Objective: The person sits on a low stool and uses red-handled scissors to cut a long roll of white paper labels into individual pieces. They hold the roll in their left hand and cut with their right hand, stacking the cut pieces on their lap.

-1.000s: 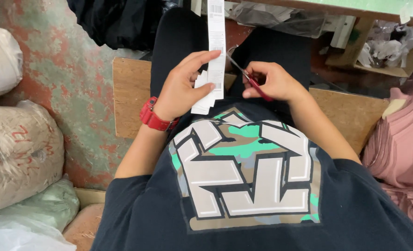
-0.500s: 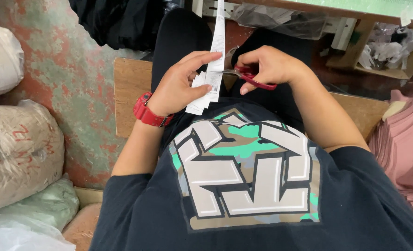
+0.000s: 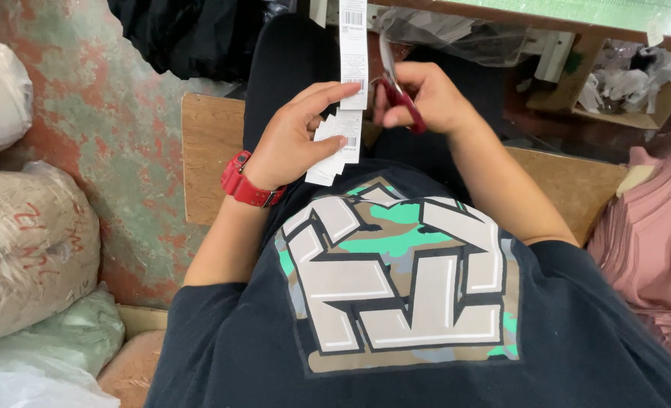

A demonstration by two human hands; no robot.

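Seated person viewed from above, both hands raised in front of the chest over the lap. Left hand (image 3: 294, 140), wearing a red wristwatch (image 3: 246, 181), has its fingers (image 3: 328, 94) closed on a fanned stack of cut white labels (image 3: 335, 147), thumb and forefinger also pinching the lower end of a long white label strip (image 3: 353, 34) that runs up and out of the far edge of view. Right hand (image 3: 426, 98) grips red-handled scissors (image 3: 396, 94), fingers through and around the handles; blades point up and far, lying against the right edge of the strip just above the left fingertips. Whether the blades are parted or closed cannot be told, as they are blurred. The strip and the stack sit centre, between the two hands, above the person's dark trousers. The person wears a black T-shirt with a large grey, green and tan graphic (image 3: 396, 272). They sit on a wooden board seat (image 3: 207, 159), visible on both sides of the legs. At left, stuffed sacks (image 3: 26, 249) lie on a worn red and green floor (image 3: 116, 128). At right, a pile of pink fabric (image 3: 653, 227) lies near the elbow. At far right, a cardboard box (image 3: 615, 83) holds crumpled white scraps, beneath the green edge of a worktop (image 3: 577, 11)
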